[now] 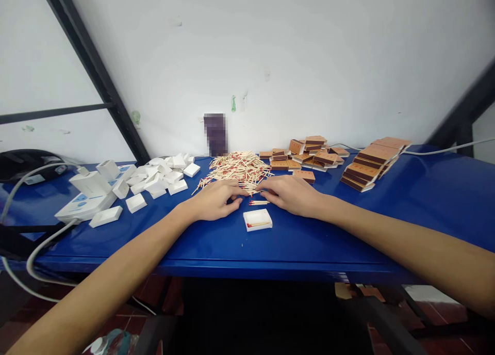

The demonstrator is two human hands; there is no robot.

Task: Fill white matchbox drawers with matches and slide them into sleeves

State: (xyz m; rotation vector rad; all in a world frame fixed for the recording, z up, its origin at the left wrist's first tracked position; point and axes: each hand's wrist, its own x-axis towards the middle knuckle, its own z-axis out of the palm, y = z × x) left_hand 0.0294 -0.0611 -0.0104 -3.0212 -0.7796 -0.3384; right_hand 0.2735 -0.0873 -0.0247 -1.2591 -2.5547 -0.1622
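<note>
A heap of red-tipped matches (240,166) lies at the back of the blue table. At its front edge my left hand (216,197) rests with its index finger and thumb apart, fingertips by the loose matches. Opposite it, my right hand (292,194) reaches in from the right, index finger and thumb slightly apart near the same matches. A few matches (258,203) lie side by side between the hands. Closer to me sits a white matchbox tray (258,212) with a few matches along its near side. My other fingers are curled and partly hidden.
White matchbox trays (158,177) are piled at the left, beside a white power adapter (91,183) on a white box (83,205) with cables. Brown matchbox sleeves (309,156) lie scattered behind my right hand, with stacked ones (373,161) farther right. A wall stands behind.
</note>
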